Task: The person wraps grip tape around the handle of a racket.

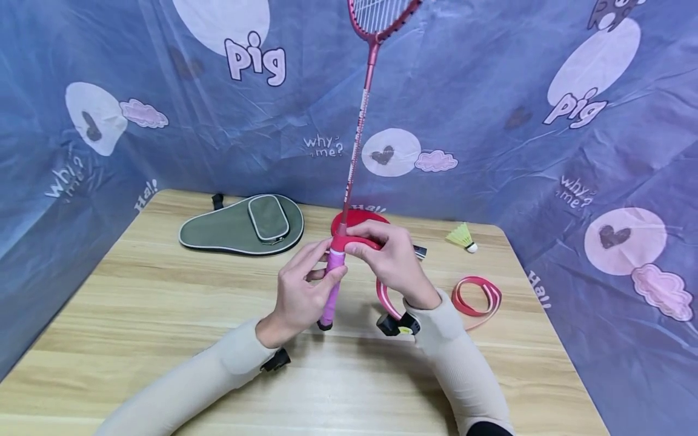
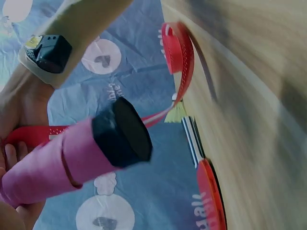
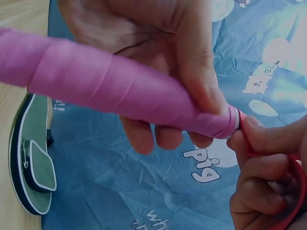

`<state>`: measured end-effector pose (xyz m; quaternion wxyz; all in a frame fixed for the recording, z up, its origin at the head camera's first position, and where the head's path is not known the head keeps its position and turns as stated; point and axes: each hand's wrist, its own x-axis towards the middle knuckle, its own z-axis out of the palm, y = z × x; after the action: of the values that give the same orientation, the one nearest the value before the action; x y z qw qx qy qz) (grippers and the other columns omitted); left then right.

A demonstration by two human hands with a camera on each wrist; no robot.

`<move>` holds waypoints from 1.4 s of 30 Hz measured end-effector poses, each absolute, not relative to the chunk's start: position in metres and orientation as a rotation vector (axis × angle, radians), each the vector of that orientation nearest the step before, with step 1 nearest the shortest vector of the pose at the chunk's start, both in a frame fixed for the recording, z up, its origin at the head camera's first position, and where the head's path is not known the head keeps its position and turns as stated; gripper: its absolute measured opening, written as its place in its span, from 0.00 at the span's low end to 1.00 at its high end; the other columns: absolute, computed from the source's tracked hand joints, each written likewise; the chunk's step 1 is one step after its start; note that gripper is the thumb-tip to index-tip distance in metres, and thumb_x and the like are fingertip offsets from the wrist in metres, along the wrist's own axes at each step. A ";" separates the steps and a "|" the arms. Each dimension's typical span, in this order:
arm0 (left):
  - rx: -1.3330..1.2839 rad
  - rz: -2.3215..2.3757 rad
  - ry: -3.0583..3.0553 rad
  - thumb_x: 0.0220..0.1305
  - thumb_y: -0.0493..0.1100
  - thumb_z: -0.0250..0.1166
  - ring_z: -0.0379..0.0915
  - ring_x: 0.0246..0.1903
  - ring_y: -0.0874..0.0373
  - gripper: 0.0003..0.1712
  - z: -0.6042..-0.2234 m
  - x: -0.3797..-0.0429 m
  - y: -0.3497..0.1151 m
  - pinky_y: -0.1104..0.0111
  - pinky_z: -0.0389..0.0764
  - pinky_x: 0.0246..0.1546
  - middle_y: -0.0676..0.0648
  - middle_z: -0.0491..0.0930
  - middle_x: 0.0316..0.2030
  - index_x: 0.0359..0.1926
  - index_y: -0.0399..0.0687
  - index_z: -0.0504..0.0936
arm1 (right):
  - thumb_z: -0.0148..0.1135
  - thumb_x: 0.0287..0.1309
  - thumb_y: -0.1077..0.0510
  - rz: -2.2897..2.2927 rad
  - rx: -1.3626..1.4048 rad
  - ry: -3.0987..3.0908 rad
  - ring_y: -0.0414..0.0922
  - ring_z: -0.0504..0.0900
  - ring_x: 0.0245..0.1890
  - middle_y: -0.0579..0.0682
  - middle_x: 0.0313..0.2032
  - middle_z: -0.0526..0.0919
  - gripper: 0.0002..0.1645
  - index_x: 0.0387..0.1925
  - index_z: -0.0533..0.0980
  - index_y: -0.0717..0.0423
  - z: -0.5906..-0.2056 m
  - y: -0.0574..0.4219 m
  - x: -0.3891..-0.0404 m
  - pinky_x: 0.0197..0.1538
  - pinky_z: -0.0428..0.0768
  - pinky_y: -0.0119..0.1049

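Note:
A badminton racket (image 1: 357,133) with a dark red frame stands tilted over the table, its head upward and partly outside the head view. Pink wrap covers its handle (image 3: 144,93), which ends in a black butt cap (image 2: 127,132). My left hand (image 1: 300,287) holds the handle near its upper end, thumb on one side and fingers on the other. Just above, my right hand (image 1: 392,248) pinches a red perforated grip tape (image 3: 244,136) against the top of the pink wrap. From the right hand the tape hangs in a loop toward the table.
Farther along the red tape, a loose coil (image 1: 475,297) lies on the wooden table (image 1: 163,303) at right. Behind the hands lies a red table tennis paddle (image 1: 357,217). A green zippered case (image 1: 218,231) is at back left, a yellow shuttlecock (image 1: 460,235) at back right. Blue printed cloth surrounds the table.

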<state>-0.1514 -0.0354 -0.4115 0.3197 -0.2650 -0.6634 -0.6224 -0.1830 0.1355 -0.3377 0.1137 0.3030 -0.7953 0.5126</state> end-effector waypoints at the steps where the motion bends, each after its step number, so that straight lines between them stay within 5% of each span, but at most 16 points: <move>1: -0.701 -1.679 -1.745 0.58 0.26 0.71 0.83 0.45 0.58 0.27 -0.411 -0.150 -0.036 0.70 0.88 0.37 0.34 0.82 0.48 0.60 0.30 0.79 | 0.74 0.54 0.65 1.529 0.893 -2.320 0.36 0.79 0.34 0.55 0.38 0.90 0.12 0.42 0.87 0.60 -0.338 0.135 -0.183 0.33 0.78 0.24; 5: -0.760 -1.846 -1.724 0.60 0.24 0.67 0.83 0.46 0.60 0.28 -0.407 -0.148 -0.036 0.67 0.89 0.38 0.32 0.79 0.49 0.63 0.27 0.75 | 0.74 0.54 0.68 1.608 0.910 -2.265 0.37 0.80 0.35 0.55 0.37 0.90 0.11 0.41 0.87 0.62 -0.337 0.135 -0.185 0.34 0.78 0.25; 10: -0.833 -1.890 -1.708 0.62 0.23 0.64 0.84 0.46 0.59 0.28 -0.403 -0.146 -0.038 0.67 0.89 0.39 0.31 0.77 0.50 0.64 0.26 0.73 | 0.73 0.54 0.68 1.739 0.878 -2.226 0.37 0.81 0.36 0.43 0.35 0.89 0.11 0.41 0.86 0.65 -0.337 0.133 -0.183 0.35 0.80 0.25; 15: -0.900 -1.882 -1.701 0.62 0.22 0.64 0.85 0.45 0.57 0.28 -0.400 -0.146 -0.041 0.67 0.89 0.39 0.31 0.77 0.50 0.64 0.25 0.72 | 0.72 0.55 0.68 1.867 0.815 -2.253 0.36 0.80 0.33 0.37 0.31 0.86 0.20 0.50 0.83 0.65 -0.335 0.133 -0.182 0.34 0.78 0.25; 21: -0.957 -1.946 -1.706 0.63 0.22 0.63 0.86 0.45 0.58 0.30 -0.401 -0.147 -0.043 0.64 0.89 0.41 0.30 0.76 0.51 0.66 0.25 0.71 | 0.72 0.56 0.67 1.899 0.910 -2.240 0.41 0.81 0.40 0.41 0.36 0.88 0.15 0.46 0.85 0.69 -0.336 0.137 -0.185 0.40 0.79 0.28; 28: -0.868 -1.825 -1.699 0.56 0.21 0.69 0.81 0.47 0.63 0.28 -0.398 -0.151 -0.040 0.67 0.88 0.48 0.31 0.76 0.49 0.59 0.24 0.77 | 0.71 0.54 0.69 1.925 0.852 -2.147 0.39 0.79 0.37 0.41 0.34 0.86 0.13 0.41 0.83 0.73 -0.339 0.139 -0.181 0.37 0.81 0.26; 35: -0.801 -1.478 -1.692 0.50 0.27 0.75 0.84 0.39 0.51 0.28 -0.391 -0.153 -0.037 0.71 0.87 0.46 0.37 0.83 0.42 0.55 0.29 0.82 | 0.70 0.55 0.70 1.903 0.790 -2.086 0.37 0.84 0.34 0.40 0.35 0.86 0.11 0.40 0.83 0.73 -0.339 0.137 -0.175 0.39 0.87 0.29; 42: -0.726 -1.349 -1.766 0.46 0.32 0.81 0.84 0.37 0.52 0.29 -0.394 -0.153 -0.036 0.72 0.87 0.42 0.39 0.85 0.42 0.53 0.33 0.84 | 0.74 0.51 0.70 1.753 0.845 -2.077 0.38 0.81 0.34 0.42 0.34 0.87 0.10 0.38 0.85 0.67 -0.344 0.131 -0.176 0.33 0.80 0.25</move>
<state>-0.1525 -0.0360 -0.3937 0.3911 -0.2859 -0.6953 -0.5309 -0.1763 0.1315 -0.3443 0.1471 0.2936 -0.7219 0.6091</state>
